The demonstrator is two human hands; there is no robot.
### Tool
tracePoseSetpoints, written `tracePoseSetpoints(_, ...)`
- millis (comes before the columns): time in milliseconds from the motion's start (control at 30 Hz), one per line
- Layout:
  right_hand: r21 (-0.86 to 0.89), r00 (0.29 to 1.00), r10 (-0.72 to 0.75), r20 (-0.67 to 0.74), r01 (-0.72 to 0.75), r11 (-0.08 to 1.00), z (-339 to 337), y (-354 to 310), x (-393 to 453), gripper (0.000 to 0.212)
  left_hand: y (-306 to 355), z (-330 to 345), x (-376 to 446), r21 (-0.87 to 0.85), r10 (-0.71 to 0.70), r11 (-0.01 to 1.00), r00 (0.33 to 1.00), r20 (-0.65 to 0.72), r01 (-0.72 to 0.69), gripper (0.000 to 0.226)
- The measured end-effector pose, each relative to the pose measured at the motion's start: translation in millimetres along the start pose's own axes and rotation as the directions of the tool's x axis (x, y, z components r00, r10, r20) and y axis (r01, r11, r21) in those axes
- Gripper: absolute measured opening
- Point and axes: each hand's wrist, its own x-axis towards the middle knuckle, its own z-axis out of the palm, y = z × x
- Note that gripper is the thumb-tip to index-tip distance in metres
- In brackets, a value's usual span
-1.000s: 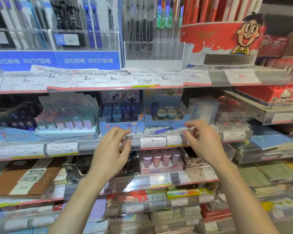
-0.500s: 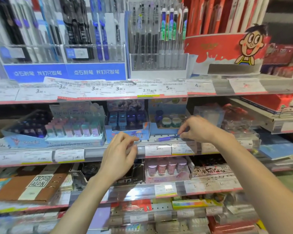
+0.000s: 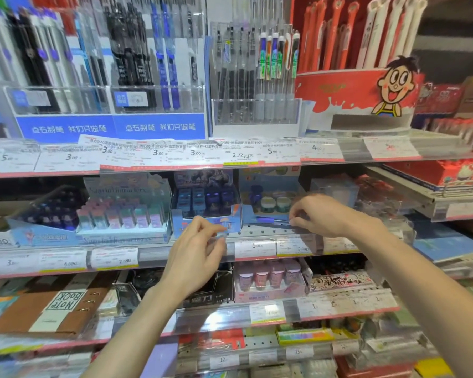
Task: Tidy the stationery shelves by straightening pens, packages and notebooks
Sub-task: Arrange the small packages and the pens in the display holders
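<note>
On the middle shelf (image 3: 159, 252), a loose blue-purple pen (image 3: 265, 220) is seen lying crosswise on the shelf lip, in front of a blue cardboard display box of small round pots (image 3: 268, 203) rather than in any holder. Its right end is pinched by the curled fingers of the right hand (image 3: 322, 215), though whether it has been lifted clear of the shelf cannot be told. The left hand (image 3: 200, 252) is held at the front edge of a blue cardboard tray of dark-blue boxed items (image 3: 205, 205), its thumb and fingertips drawn together; whether anything is pinched between them cannot be told. Little of the task can be judged as finished: the stray pen is not yet put away, the white paper price labels (image 3: 159, 152) on the far upper shelf edge overlap crookedly, and a brown ring-bound notebook (image 3: 47, 304) on the near lower shelf lies askew. The upright pens in clear plastic racks (image 3: 159, 102) appear orderly.
</note>
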Motion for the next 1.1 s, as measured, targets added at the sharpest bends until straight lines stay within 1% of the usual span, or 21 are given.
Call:
tracePoseSetpoints(100, 0.006, 0.997, -0.027, -0.074, 0.028, 1.0, -2.9, -2.4, -10.8, 0.021, 14.9, 1.3, 8.1, 0.028, 0.079, 0.997, 0.997, -0.024, -0.078, 0.033)
tracePoseSetpoints(167, 0.073, 0.991, -0.048, -0.127, 0.058, 0.996, -3.1, -6.0, -20.9, 0.02, 25.0, 4.1, 16.2, 0.057, 0.149, 0.987, 0.989, -0.021, -0.147, 0.038)
tracePoseSetpoints(233, 0.173, 0.984, -0.055, -0.171, 0.085, 0.981, -0.6, -10.8, -32.8, 0.019, 32.4, 8.4, 22.7, 0.073, 0.207, 0.975, 0.978, 0.011, -0.208, 0.04)
tracePoseSetpoints(300, 0.268, 0.981, -0.042, -0.187, 0.092, 0.959, 5.5, -15.6, -43.9, 0.017, 36.3, 12.2, 24.5, 0.069, 0.242, 0.967, 0.969, 0.044, -0.244, 0.036)
tracePoseSetpoints(367, 0.392, 0.981, 0.007, -0.195, 0.071, 0.917, 13.9, -18.4, -53.4, 0.014, 35.6, 16.0, 21.9, 0.049, 0.246, 0.967, 0.967, 0.058, -0.249, 0.031)
tracePoseSetpoints(433, 0.553, 0.978, 0.101, -0.182, 0.017, 0.833, 21.8, -22.6, -62.7, 0.011, 31.7, 19.7, 15.6, -0.002, 0.237, 0.971, 0.968, 0.086, -0.237, 0.028)
tracePoseSetpoints(500, 0.715, 0.957, 0.233, -0.176, -0.038, 0.698, 30.5, -29.5, -69.6, 0.007, 27.7, 21.9, 7.3, -0.066, 0.231, 0.972, 0.966, 0.118, -0.224, 0.031)
tracePoseSetpoints(533, 0.801, 0.937, 0.305, -0.17, -0.049, 0.597, 35.9, -35.1, -72.2, 0.008, 26.0, 22.2, 3.2, -0.096, 0.221, 0.973, 0.968, 0.121, -0.211, 0.032)
tracePoseSetpoints(600, 0.947, 0.896, 0.425, -0.13, -0.015, 0.321, 47.6, -49.4, -74.6, 0.016, 22.6, 20.1, -4.0, -0.14, 0.183, 0.976, 0.976, 0.113, -0.167, 0.029)
tracePoseSetpoints(633, 0.984, 0.876, 0.472, -0.098, 0.014, 0.178, 52.9, -57.1, -74.9, 0.02, 20.8, 18.6, -7.0, -0.154, 0.164, 0.977, 0.981, 0.107, -0.147, 0.025)
tracePoseSetpoints(667, 0.997, 0.858, 0.509, -0.07, 0.044, 0.062, 57.3, -64.9, -74.3, 0.021, 18.6, 16.5, -10.1, -0.164, 0.149, 0.978, 0.984, 0.102, -0.131, 0.02)
tracePoseSetpoints(700, 0.997, 0.841, 0.539, -0.049, 0.072, -0.022, 60.5, -72.9, -73.1, 0.021, 16.1, 13.7, -12.9, -0.171, 0.138, 0.978, 0.985, 0.099, -0.12, 0.017)
tracePoseSetpoints(733, 0.993, 0.829, 0.559, -0.033, 0.089, -0.074, 62.5, -80.8, -71.8, 0.018, 13.3, 10.3, -15.5, -0.178, 0.13, 0.978, 0.987, 0.098, -0.112, 0.015)
tracePoseSetpoints(800, 0.988, 0.815, 0.58, -0.008, 0.096, -0.122, 61.5, -95.9, -67.9, 0.015, 7.2, 1.3, -19.4, -0.184, 0.12, 0.978, 0.988, 0.096, -0.101, 0.014)
tracePoseSetpoints(867, 0.987, 0.819, 0.574, 0.001, 0.092, -0.133, 54.7, -108.3, -63.9, 0.016, 1.4, -11.2, -19.9, -0.186, 0.119, 0.977, 0.989, 0.089, -0.101, 0.014)
tracePoseSetpoints(900, 0.988, 0.825, 0.565, -0.006, 0.091, -0.121, 49.8, -113.6, -61.9, 0.016, -1.5, -18.6, -18.9, -0.19, 0.122, 0.976, 0.989, 0.083, -0.104, 0.013)
tracePoseSetpoints(1000, 0.994, 0.832, 0.551, -0.063, 0.1, -0.037, 31.5, -127.6, -55.5, 0.015, -7.7, -43.2, -12.6, -0.203, 0.152, 0.97, 0.987, 0.057, -0.137, 0.012)
tracePoseSetpoints(1100, 0.99, 0.833, 0.542, -0.115, 0.139, -0.003, 12.0, -143.4, -50.0, 0.014, -10.5, -69.7, -6.0, -0.204, 0.193, 0.961, 0.981, 0.012, -0.187, 0.007)
